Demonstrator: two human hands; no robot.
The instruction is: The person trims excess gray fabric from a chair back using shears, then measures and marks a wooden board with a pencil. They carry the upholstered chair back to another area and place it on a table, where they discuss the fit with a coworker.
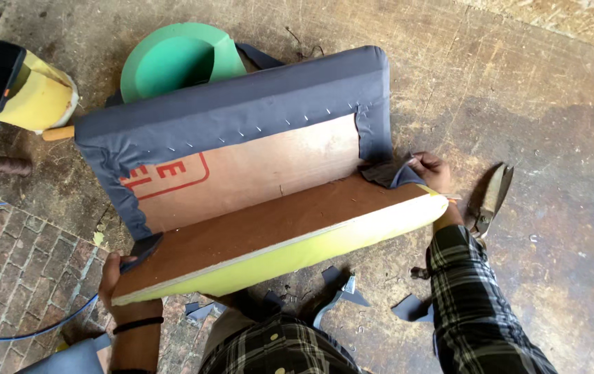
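We are seeing a green foam roll (172, 62) lying at upper left, a yellow container (20, 86) sitting at the far left edge, metal shears (490, 197) resting at right, and grey fabric scraps (342, 287) scattering across the worn floor (533, 90) near the bottom centre.

A padded panel (241, 166) stands on edge on the floor (539, 104), with shears (489, 197) to its right. A foam roll (172, 62) and a canister (16, 86) lie behind it, and fabric scraps (342, 291) lie in front.

Shears (489, 197), fabric scraps (342, 287) on floor (553, 125)
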